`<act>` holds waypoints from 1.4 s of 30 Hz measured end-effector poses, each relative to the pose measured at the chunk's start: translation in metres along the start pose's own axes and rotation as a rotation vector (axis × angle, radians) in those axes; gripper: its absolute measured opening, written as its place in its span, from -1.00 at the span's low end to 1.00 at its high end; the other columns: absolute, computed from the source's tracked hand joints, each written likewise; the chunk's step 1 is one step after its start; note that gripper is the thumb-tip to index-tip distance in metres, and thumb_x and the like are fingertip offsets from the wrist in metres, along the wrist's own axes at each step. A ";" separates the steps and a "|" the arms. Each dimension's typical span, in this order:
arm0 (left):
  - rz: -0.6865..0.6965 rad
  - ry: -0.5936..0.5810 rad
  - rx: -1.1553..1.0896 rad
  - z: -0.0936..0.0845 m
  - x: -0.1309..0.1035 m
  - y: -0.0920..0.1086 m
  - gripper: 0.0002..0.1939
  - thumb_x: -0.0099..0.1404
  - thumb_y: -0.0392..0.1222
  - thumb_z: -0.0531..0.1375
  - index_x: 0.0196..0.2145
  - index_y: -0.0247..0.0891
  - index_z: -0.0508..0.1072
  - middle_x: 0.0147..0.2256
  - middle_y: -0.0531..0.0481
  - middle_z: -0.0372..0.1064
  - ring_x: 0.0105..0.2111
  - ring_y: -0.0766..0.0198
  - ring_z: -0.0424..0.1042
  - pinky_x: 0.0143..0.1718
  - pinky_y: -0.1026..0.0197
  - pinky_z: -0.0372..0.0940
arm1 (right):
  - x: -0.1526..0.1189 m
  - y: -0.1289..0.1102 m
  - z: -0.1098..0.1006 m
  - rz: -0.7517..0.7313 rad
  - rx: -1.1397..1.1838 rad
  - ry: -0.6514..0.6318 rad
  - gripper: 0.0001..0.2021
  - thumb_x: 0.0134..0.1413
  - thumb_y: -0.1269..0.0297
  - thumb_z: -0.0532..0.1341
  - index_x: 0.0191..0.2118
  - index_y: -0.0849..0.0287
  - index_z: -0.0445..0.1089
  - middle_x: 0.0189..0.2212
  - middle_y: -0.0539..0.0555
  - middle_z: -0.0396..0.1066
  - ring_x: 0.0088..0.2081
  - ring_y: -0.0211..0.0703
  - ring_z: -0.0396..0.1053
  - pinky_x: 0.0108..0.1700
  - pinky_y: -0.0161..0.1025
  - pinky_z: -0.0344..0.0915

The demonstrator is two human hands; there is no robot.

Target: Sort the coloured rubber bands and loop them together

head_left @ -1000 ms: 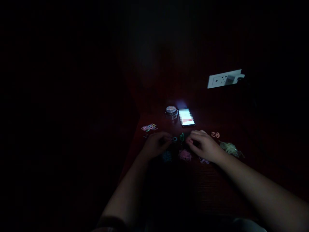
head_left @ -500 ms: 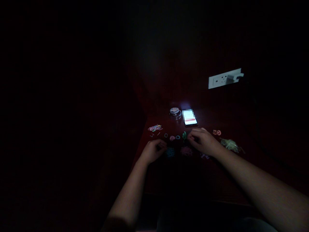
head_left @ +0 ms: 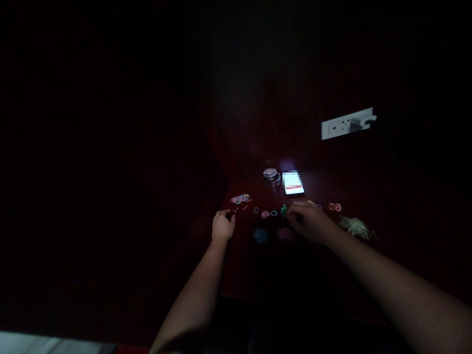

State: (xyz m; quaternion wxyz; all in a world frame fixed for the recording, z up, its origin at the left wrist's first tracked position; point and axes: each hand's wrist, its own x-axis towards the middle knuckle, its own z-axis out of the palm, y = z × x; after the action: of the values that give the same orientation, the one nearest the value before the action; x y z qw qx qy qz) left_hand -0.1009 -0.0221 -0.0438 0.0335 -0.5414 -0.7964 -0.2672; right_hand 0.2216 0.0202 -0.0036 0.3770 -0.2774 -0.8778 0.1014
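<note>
At the counter (head_left: 236, 278) we note the left hand (head_left: 223, 227) near the multicoloured rings (head_left: 240, 198), thumb parted from fingers. Our right hand (head_left: 307, 220), well apart, is curled just beside the green bands (head_left: 283, 210); grip too dark to tell.

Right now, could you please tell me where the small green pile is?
In the head view, the green pile is right of centre, between the blue ring and the right hand, nearer than the lit phone.

Near centre: two hands (head_left: 223, 227) (head_left: 309, 221), one jar (head_left: 271, 174), one phone (head_left: 295, 191), one blue pile (head_left: 260, 235), one pink pile (head_left: 285, 234); upper right: one socket plate (head_left: 338, 128)
</note>
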 end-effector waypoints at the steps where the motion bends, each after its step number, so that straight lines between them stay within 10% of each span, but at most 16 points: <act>1: 0.016 -0.001 0.009 0.002 0.004 0.001 -0.64 0.28 -0.08 0.14 -0.02 -0.25 0.49 -0.05 -0.18 0.38 0.00 0.11 0.37 0.14 0.13 0.19 | 0.000 0.000 0.001 -0.002 0.004 0.003 -0.88 0.13 0.37 0.14 -0.43 0.14 0.33 -0.50 -0.02 0.34 -0.41 -0.22 0.28 -0.27 -0.21 0.07; 42: 0.051 -0.071 -0.249 0.007 0.032 -0.007 -0.64 0.39 0.01 -0.05 -0.39 -0.23 0.38 -0.38 -0.04 0.44 -0.37 0.24 0.40 -0.27 0.24 0.24 | 0.000 0.004 -0.006 0.077 0.015 0.118 -0.83 0.09 0.31 0.12 -0.51 0.12 0.30 -0.60 -0.05 0.27 -0.51 -0.24 0.24 -0.37 -0.26 0.13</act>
State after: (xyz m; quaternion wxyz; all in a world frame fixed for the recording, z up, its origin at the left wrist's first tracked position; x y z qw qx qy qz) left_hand -0.1186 0.0064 -0.0411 -0.0554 -0.5707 -0.7437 -0.3437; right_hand 0.2272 0.0229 -0.0009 0.4261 -0.3135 -0.8420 0.1061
